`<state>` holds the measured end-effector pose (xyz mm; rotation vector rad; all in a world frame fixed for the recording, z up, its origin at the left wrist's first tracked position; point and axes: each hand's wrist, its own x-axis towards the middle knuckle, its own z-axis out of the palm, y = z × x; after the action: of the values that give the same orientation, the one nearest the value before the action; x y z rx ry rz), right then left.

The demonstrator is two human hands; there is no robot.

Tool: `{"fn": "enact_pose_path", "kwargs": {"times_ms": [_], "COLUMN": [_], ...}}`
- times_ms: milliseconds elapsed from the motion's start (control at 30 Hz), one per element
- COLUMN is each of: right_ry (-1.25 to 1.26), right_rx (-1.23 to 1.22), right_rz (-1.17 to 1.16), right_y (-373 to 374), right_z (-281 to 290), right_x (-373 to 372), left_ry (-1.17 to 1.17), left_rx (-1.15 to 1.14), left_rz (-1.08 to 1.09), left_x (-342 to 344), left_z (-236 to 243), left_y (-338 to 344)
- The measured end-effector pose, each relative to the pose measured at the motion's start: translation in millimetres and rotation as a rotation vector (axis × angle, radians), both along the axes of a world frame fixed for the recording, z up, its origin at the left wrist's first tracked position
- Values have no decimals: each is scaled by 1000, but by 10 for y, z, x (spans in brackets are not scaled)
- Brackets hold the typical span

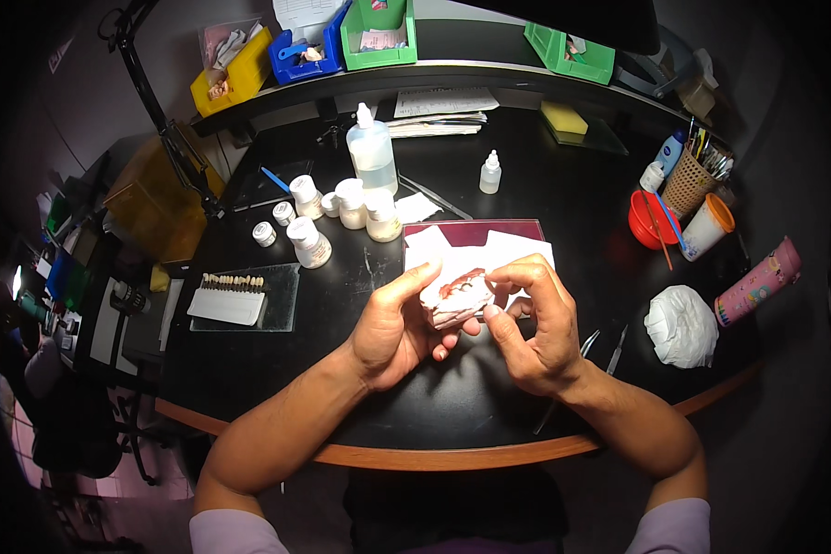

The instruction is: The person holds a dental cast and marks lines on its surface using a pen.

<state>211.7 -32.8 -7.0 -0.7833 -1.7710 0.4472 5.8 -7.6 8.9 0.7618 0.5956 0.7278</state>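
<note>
A pale pinkish-white dental cast (460, 303) with a dark red area along its top is held above the desk, in front of me. My left hand (390, 325) is closed round its left side, thumb on top and fingers underneath. At the right end, the thumb and index finger of my right hand (537, 334) are bent in against the cast. Whether a small piece sits between those fingertips is hidden. Just beyond lie white papers (519, 246) on a dark red board (452, 231). Slim metal tools (616, 353) lie beside my right wrist.
White-capped powder jars (309, 245) and a large dropper bottle (372, 157) stand at the back left. A tooth shade guide (229, 303) lies at left. To the right are a red bowl (652, 222), crumpled white tissue (681, 325) and a pink tumbler (757, 283).
</note>
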Motion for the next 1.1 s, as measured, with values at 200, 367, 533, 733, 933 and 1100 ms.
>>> {"fn": "enact_pose_path", "kwargs": {"times_ms": [200,367,533,733,933,1100], "right_ry": [44,73,104,100,109,101], "right_rx": [-53,-98,-96,-80,-106,-92], "right_rz": [5,1,14,18,30,28], "right_y": [3,-14,-26,-23,-43,-27], "right_z": [-66,-85,-100,-119,-85,-94], "right_x": [-15,-18,-38,-37,-20,-16], "left_ry": [2,10,-30,6,28,60], "left_rx": [48,56,29,63,107,146], "left_rz": [8,19,24,36,25,26], "left_x": [7,30,22,20,11,-17], "left_z": [-48,-41,-84,-76,-91,-115], "left_y": [2,1,16,7,16,17]}}
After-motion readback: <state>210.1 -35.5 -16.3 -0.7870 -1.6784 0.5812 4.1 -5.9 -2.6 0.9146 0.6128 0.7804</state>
